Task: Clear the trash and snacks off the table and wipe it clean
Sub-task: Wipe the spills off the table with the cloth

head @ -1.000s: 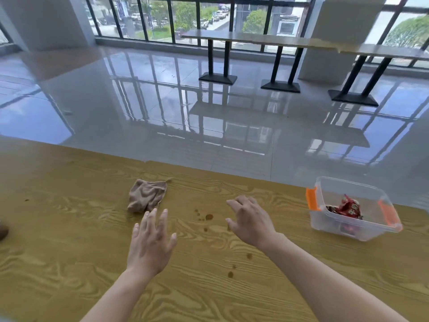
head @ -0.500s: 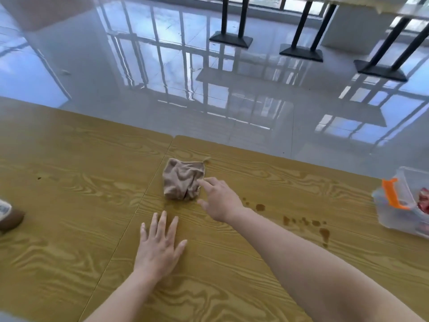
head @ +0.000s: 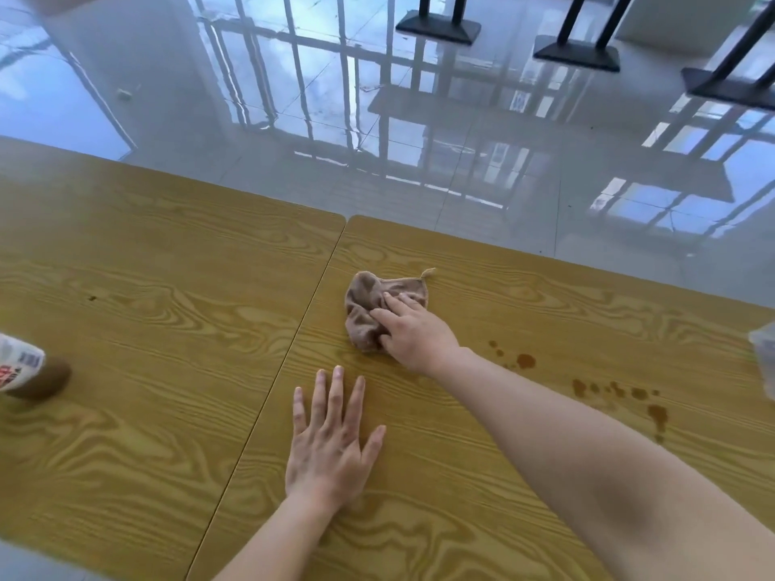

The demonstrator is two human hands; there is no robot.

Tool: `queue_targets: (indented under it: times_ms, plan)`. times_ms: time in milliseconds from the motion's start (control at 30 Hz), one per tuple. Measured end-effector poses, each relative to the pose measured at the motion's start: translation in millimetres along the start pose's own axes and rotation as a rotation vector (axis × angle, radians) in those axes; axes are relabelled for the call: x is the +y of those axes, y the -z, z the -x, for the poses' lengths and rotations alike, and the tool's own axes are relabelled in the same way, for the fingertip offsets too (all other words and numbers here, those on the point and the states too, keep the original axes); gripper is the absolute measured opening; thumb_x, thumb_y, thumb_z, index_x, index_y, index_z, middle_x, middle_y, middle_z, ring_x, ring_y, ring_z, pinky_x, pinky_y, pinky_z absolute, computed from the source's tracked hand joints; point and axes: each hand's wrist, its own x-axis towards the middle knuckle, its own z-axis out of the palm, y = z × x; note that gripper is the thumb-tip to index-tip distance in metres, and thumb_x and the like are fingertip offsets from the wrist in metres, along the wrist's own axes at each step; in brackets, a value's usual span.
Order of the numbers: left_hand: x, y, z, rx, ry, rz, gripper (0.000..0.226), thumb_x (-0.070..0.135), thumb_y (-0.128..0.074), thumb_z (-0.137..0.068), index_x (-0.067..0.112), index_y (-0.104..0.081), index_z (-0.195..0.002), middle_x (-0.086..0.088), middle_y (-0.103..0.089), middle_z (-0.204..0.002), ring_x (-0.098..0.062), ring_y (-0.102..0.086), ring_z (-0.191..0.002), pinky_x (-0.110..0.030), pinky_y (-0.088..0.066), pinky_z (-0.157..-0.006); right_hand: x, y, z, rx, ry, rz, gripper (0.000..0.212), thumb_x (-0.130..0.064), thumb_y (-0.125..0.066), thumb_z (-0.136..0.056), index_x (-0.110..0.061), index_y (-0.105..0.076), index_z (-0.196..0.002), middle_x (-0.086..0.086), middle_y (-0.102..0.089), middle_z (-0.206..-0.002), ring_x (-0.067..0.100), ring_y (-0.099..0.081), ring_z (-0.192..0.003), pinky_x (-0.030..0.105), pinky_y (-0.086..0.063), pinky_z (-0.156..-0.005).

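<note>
1. Table (head: pixel 167 266). Wood-grain top, two slabs butted along a seam running from twelve o'clock toward seven. Judged mostly cleared; wiping not yet begun.

2. Cloth (head: pixel 369 304). Brown, crumpled into a loose wad, a small loop sticking out at its one-o'clock corner. Lies on the right slab just beside the seam, toward twelve o'clock from the left hand. Being bunched, it probably needs gathering or flattening before it wipes well.

3. Right hand (head: pixel 419 333). Reaches across from five o'clock and rests on the cloth, fingers (head: pixel 396 301) spread over the wad and pressing it down, thumb at its near edge. Fingers loosely curled, not closed into a fist; a full grip on the cloth cannot be confirmed. Placement suggests taking hold of the cloth in order to wipe.

4. Left hand (head: pixel 331 450). Flat on the table, palm down, fingers spread wide, holding nothing. Lies at six o'clock from the cloth, apart from it. Likely a brace while the person leans in.

5. Stains (head: pixel 526 361). Brown drops and smears on the right slab, at three to four o'clock from the cloth, well apart from it. The evident target of the wipe.

6. Bottle (head: pixel 29 371). At the nine-o'clock edge, partly cut off; brown end, white printed label. Apparently lying down. Judged still to be cleared.

7. Bin (head: pixel 765 354). Clear plastic corner at the three-o'clock edge; contents out of view.
</note>
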Motion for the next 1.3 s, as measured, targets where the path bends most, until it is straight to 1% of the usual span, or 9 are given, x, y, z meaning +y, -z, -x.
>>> queue_targets:
  times_ms: [233,433,567,700,833,900,967,1100,1300]
  plan:
    - [-62,-11,10,0.003,0.080,-0.029,0.076,0.065,-0.023,-0.094,0.019,-0.027,-0.154,-0.014,-0.018,-0.163,-0.033,-0.007,-0.152,-0.059,-0.008,-0.119,-8,-69,105,0.058,0.153,-0.085,0.042,-0.004,-0.035,-0.090,-0.013,-0.055,-0.125,0.004,-0.025,-0.161,0.020,-0.014,-0.151,0.040,-0.026,-0.119]
    - [-88,-13,14,0.029,0.097,0.013,0.074,0.061,-0.020,-0.095,0.016,-0.027,-0.154,-0.015,-0.019,-0.163,-0.031,-0.006,-0.152,-0.056,-0.004,-0.120,-20,-111,214,0.201,0.092,-0.261,0.027,-0.043,-0.065,-0.076,-0.022,-0.062,-0.093,-0.014,-0.049,-0.145,0.004,-0.028,-0.144,0.028,-0.038,-0.110]
    - [-41,-9,11,-0.001,-0.038,0.075,0.068,0.054,-0.029,-0.093,0.019,-0.033,-0.152,-0.013,-0.028,-0.160,-0.032,-0.015,-0.150,-0.060,-0.009,-0.118,-6,-117,250,0.272,0.030,-0.168,0.052,-0.041,-0.071,-0.073,-0.031,-0.060,-0.124,-0.007,-0.052,-0.133,0.014,-0.049,-0.129,0.035,-0.049,-0.099]
    - [24,-10,9,-0.036,-0.138,0.077,0.068,0.060,-0.028,-0.094,0.027,-0.028,-0.154,-0.010,-0.023,-0.162,-0.033,-0.009,-0.151,-0.063,-0.001,-0.117,41,-112,286,0.307,-0.353,-0.098,0.075,-0.043,-0.054,-0.075,-0.042,-0.036,-0.148,-0.008,-0.021,-0.162,0.015,-0.021,-0.148,0.035,-0.019,-0.117]
    - [39,-16,12,-0.023,-0.168,0.003,0.071,0.068,-0.019,-0.095,0.031,-0.017,-0.156,-0.009,-0.011,-0.165,-0.032,0.002,-0.152,-0.064,0.001,-0.117,78,-102,303,0.350,-0.742,-0.163,0.083,-0.056,-0.028,-0.076,-0.035,-0.017,-0.155,-0.006,0.001,-0.164,0.013,0.007,-0.151,0.037,0.001,-0.122]
    - [41,-14,12,-0.019,-0.174,-0.008,0.072,0.069,-0.018,-0.094,0.031,-0.016,-0.156,-0.009,-0.010,-0.165,-0.031,0.003,-0.152,-0.064,0.001,-0.118,69,-104,300,0.353,-0.761,-0.150,0.082,-0.060,-0.029,-0.080,-0.033,-0.016,-0.156,-0.004,0.001,-0.165,0.016,0.010,-0.151,0.040,0.002,-0.122]
    - [41,-14,14,-0.025,-0.166,-0.013,0.073,0.069,-0.017,-0.094,0.032,-0.017,-0.156,-0.008,-0.010,-0.165,-0.030,0.002,-0.152,-0.063,0.001,-0.118,46,-116,305,0.312,-0.613,-0.109,0.077,-0.063,-0.037,-0.088,-0.031,-0.018,-0.156,-0.005,-0.001,-0.165,0.018,0.009,-0.151,0.041,0.000,-0.121]
    - [43,-21,32,-0.031,-0.175,-0.012,0.073,0.070,-0.018,-0.092,0.033,-0.020,-0.155,-0.007,-0.013,-0.165,-0.029,-0.003,-0.152,-0.062,-0.002,-0.118,43,-135,358,0.274,-0.343,-0.050,0.075,-0.060,-0.055,-0.083,-0.036,-0.033,-0.151,-0.006,-0.015,-0.164,0.021,-0.012,-0.151,0.042,-0.017,-0.117]
    - [66,-21,40,-0.009,-0.181,0.011,0.073,0.070,-0.023,-0.091,0.036,-0.020,-0.155,-0.005,-0.013,-0.165,-0.026,-0.001,-0.152,-0.059,0.000,-0.119,138,-89,351,0.256,-0.927,-0.128,0.079,-0.076,-0.021,-0.084,-0.044,-0.004,-0.154,-0.008,0.011,-0.164,0.021,0.012,-0.150,0.044,0.003,-0.121]
